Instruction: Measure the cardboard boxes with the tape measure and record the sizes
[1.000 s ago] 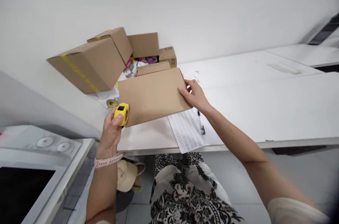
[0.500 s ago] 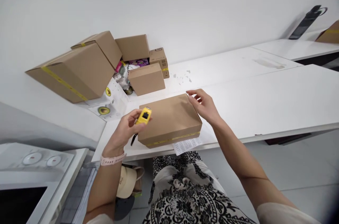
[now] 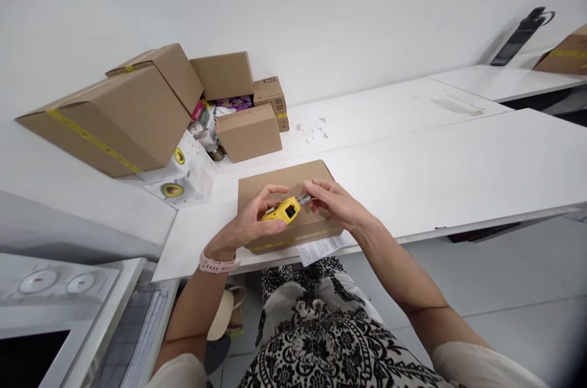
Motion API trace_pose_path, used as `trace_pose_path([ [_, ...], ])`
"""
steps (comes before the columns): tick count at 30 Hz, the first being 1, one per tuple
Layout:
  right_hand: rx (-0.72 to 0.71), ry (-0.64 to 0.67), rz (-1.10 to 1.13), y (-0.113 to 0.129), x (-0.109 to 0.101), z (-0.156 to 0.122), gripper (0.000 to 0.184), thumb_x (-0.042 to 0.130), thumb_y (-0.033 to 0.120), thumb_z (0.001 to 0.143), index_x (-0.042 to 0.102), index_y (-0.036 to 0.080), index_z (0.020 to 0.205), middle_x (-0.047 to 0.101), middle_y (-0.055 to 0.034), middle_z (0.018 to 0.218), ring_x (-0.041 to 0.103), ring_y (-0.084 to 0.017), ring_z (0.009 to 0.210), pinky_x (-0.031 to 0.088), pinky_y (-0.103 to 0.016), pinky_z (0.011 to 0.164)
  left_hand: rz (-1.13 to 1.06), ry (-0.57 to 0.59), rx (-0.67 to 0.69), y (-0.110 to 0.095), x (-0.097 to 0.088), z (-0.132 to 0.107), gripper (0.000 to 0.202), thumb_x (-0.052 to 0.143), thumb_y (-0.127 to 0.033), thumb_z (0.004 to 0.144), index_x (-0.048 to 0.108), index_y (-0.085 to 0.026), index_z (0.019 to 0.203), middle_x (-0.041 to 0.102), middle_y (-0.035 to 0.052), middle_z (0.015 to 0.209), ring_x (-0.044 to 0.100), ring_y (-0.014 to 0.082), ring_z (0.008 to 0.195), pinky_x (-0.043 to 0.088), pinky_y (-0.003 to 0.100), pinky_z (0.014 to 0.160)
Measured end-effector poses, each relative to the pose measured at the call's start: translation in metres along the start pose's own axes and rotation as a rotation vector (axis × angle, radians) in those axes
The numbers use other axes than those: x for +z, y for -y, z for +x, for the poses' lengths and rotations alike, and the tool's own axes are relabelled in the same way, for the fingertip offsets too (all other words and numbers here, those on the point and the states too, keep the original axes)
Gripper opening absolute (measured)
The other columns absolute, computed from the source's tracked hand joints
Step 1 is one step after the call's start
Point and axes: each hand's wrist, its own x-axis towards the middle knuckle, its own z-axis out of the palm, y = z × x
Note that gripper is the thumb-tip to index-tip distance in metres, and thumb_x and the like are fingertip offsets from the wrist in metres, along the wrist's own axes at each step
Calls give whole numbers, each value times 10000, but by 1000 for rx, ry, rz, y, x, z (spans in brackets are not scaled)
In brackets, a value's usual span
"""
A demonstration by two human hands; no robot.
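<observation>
A: While the left hand [image 3: 250, 226] is clenching the tape [image 3: 282, 212], fingers over it and thumb under, what is worrying you?

B: The right hand [image 3: 334, 204] is pinching the tab [image 3: 304, 198] just beside the case mouth, and only fingertips are gripping it. I am judging that the tab could be slipping free and the blade snapping back toward the left fingers.

A: Anything else?

B: Neither hand is pressing the box [image 3: 270, 177] lying directly under the grip. It is sitting on a sheet [image 3: 321, 248] near the table [image 3: 458, 156] edge, so a nudge could be sliding it toward the lap, I am guessing.

A: How is the tape looking?

B: It is showing as a small yellow case with a black panel facing up, lying tilted between the two hands, its mouth pointing at the right one. Hardly any blade is showing, and the tab is looking pale, with fingertips partly hiding it.

A: And the box?

B: It is lying flat and shut, with a yellow strip running along the side below the grip.
</observation>
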Motion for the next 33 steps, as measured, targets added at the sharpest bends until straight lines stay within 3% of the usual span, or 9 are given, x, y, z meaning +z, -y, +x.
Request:
trace_pose_path([
  [3, -32, -125, 85, 6, -35, 0, 445, 813, 608, 720, 571, 236, 695, 499, 34, 617, 398, -111, 565, 358, -288, 530, -12, -95, -1, 6, -21, -6, 567, 794, -435, 753, 633, -241, 1261, 749, 74, 885, 623, 193, 668, 453, 287, 584],
  [6, -130, -363, 127, 5, -82, 5, 410, 804, 550, 730, 543, 235, 700, 470, 37, 624, 387, -114, 567, 313, -284, 511, -30, -290, 60, 16, -56, -17, 410, 773, -480, 744, 730, -207, 1046, 724, 83, 801, 607, 202, 648, 443, 289, 560],
  [9, -35, -477, 148, -13, -108, 14, 454, 831, 544, 656, 501, 234, 684, 435, 48, 594, 363, -113, 551, 269, -276, 502, -45, -369, 66, 29, -93, -26, 416, 731, -545, 733, 770, -171, 911, 694, 98, 720, 573, 204, 591, 419, 294, 513],
  [12, 71, -448, 129, -39, -105, 23, 492, 843, 570, 611, 497, 224, 665, 446, 44, 604, 356, -107, 558, 270, -273, 522, -49, -404, 8, 44, -117, -30, 437, 724, -577, 690, 774, -156, 796, 665, 100, 635, 535, 189, 518, 411, 294, 480],
  [16, 54, -389, 88, -59, -88, 29, 545, 814, 629, 631, 447, 226, 623, 423, 47, 612, 356, -109, 575, 300, -282, 559, -69, -406, -52, 57, -129, -34, 441, 713, -583, 669, 763, -153, 754, 664, 89, 598, 531, 171, 489, 411, 274, 459],
  [22, 116, -462, -7, -59, -80, 28, 592, 833, 640, 609, 419, 218, 618, 433, 41, 630, 401, -115, 621, 313, -279, 593, -70, -360, -142, 65, -138, -41, 411, 707, -533, 730, 716, -131, 814, 696, 65, 633, 560, 143, 515, 427, 235, 491],
  [26, 105, -503, -67, -59, -73, 27, 529, 845, 622, 610, 533, 219, 752, 544, 22, 733, 470, -130, 680, 342, -278, 611, -69, -373, -170, 74, -147, -41, 401, 712, -526, 743, 710, -135, 829, 711, 74, 655, 583, 151, 531, 445, 245, 507],
  [33, 152, -540, 25, -69, -67, 26, 541, 858, 628, 597, 540, 215, 741, 544, 30, 718, 487, -125, 658, 369, -276, 591, -60, -329, -150, 84, -148, -33, 440, 678, -556, 755, 721, -122, 812, 717, 89, 670, 597, 174, 555, 452, 266, 516],
])
